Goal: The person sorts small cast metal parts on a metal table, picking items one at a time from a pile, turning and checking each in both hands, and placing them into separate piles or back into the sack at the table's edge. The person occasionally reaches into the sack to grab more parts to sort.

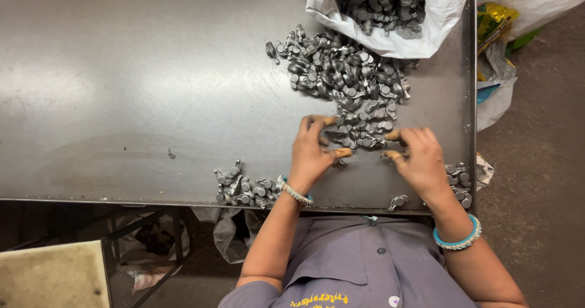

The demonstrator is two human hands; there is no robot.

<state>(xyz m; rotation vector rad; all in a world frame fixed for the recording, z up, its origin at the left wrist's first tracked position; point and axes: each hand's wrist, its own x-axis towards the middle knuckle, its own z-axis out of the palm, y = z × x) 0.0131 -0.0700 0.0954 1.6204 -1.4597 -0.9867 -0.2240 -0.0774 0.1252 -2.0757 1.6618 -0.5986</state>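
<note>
Steel-grey metal parts (347, 79), small and lugged with round heads, lie heaped on the sheet-metal bench (122, 88). In the head view, the only one, the heap runs from the mouth of a white sack (402, 37) at the far right edge down to the person's two hands. The left hand (312, 152) rests palm down at the near end of the heap, its fingers (332, 121) curled loosely and apart, tips among the nearest pieces; whether any piece is actually pinched I cannot tell. The right hand (420, 155) lies just beside it, fingers (393, 135) bent and spread, touching the same near fringe, and again no firm hold can be made out.

A smaller cluster of parts (244, 189) sits at the near edge, left of the left wrist, well apart from the main heap. A few more (460, 180) lie at the near right corner, and one lone piece (399, 201) sits on the front lip.

As a judgement: drawing only a few pieces at a time off the fringe, rather than raking deep, should keep the heap from sliding. Pieces near the front lip look liable to drop off, so strokes toward the body want to stop short of it. Keeping the two small clusters distinct would avoid mixing.
</note>
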